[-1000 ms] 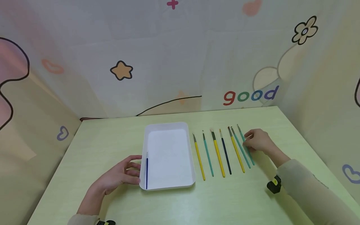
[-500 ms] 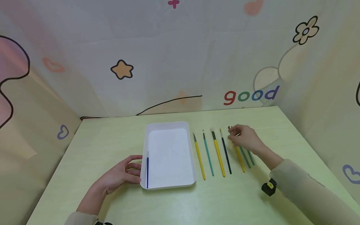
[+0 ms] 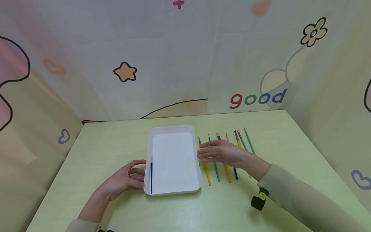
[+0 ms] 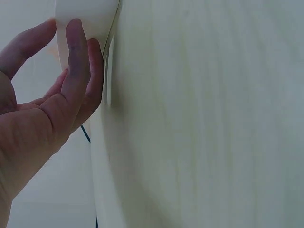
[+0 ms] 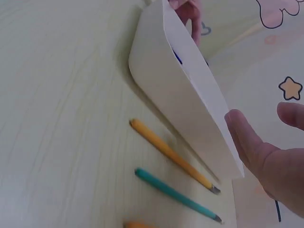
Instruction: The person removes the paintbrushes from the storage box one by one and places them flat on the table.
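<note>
A white rectangular tray (image 3: 175,151) lies on the table with a thin dark-blue paintbrush (image 3: 151,177) along its left inner side. My left hand (image 3: 126,180) rests its fingertips against the tray's left wall; the left wrist view shows the loosely bent fingers (image 4: 78,61) at that wall. Over the row of brushes, my right hand (image 3: 224,153) reaches toward the tray's right rim, fingers extended and holding nothing. It partly covers a yellow paintbrush (image 3: 207,175), a teal paintbrush (image 3: 216,172) and a thicker yellow paintbrush (image 3: 227,174). In the right wrist view its fingertips appear close by the tray wall (image 5: 166,90).
Further right in the row lie a dark paintbrush (image 3: 236,174) and another teal paintbrush (image 3: 249,140), with others between them. A printed cloth backdrop (image 3: 174,64) rises behind the pale table (image 3: 116,138) and along its sides.
My right hand has moved left from the rightmost teal brush, across the row, to the tray's right side, and its fingers have straightened. The left hand has stayed at the tray.
</note>
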{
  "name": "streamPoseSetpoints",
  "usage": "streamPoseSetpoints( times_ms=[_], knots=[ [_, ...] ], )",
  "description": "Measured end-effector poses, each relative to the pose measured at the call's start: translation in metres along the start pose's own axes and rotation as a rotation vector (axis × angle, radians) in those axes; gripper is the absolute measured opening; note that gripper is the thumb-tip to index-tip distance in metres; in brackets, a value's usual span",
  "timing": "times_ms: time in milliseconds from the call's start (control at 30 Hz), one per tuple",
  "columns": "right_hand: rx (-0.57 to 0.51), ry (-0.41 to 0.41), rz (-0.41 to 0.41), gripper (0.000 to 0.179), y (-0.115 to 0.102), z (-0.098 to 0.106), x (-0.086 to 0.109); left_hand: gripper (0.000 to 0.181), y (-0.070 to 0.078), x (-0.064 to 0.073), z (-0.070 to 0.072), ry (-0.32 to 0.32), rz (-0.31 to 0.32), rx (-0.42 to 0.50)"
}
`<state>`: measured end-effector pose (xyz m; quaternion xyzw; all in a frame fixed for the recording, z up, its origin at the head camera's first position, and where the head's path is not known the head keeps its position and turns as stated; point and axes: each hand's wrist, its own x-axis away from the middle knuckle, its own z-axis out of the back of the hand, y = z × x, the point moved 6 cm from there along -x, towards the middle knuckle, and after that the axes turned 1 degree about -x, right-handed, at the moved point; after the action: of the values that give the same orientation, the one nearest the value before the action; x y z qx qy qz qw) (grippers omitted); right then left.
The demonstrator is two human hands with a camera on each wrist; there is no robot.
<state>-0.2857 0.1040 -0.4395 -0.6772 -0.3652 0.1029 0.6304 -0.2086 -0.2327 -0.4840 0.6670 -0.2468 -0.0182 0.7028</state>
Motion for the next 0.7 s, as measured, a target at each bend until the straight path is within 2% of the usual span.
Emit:
streamPoseSetpoints(
  times_ms=[233,367,600,700],
  knots=[
    [-0.094,-0.083,-0.043,0.054,0.014,-0.046,-0.024,0.089,-0.001,0.000,-0.001,0.009,0.001,-0.014],
    [-0.147,-0.106,-0.069,0.054,0.022,-0.065,-0.036,0.088,0.000,-0.001,-0.002,-0.004,-0.009,-0.025],
    [-0.178,-0.152,-0.113,0.051,0.036,-0.097,-0.056,0.088,0.001,0.000,-0.004,-0.008,-0.002,-0.024],
    [-0.234,-0.160,-0.139,0.054,0.038,-0.111,-0.064,0.087,0.002,0.001,-0.003,-0.003,-0.003,-0.029]
  ],
)
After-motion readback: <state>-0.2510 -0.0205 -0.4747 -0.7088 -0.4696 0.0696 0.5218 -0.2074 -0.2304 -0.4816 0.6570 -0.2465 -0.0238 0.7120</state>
